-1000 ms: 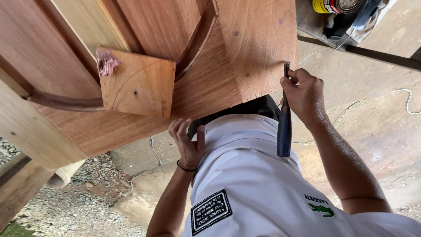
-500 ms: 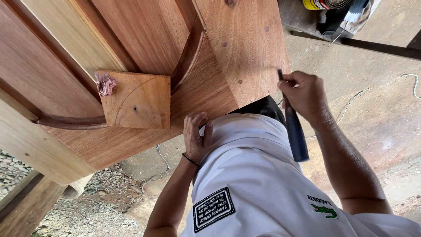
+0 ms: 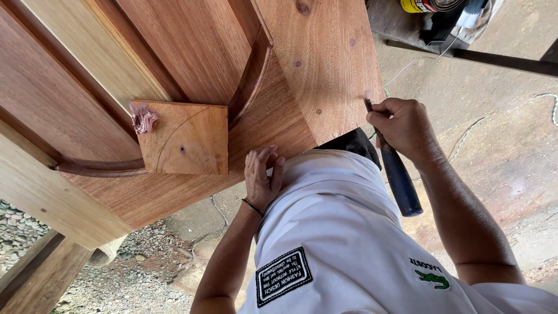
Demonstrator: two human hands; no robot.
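- Small square wooden block [image 3: 186, 139] lying flat on the big wooden panel [image 3: 192, 64], a pinkish scrap [image 3: 142, 118] at its upper left corner.
- Left hand [image 3: 263, 177] at the panel's near edge, right of the block — fingers loosely curled, pressed against the edge, gripping nothing.
- Right hand [image 3: 404, 128] at the panel's right corner — fingers clenched around a dark-handled chisel [image 3: 398, 171], tip touching the edge, handle slanting away.
- Open concrete floor [image 3: 494, 116] right of the panel.
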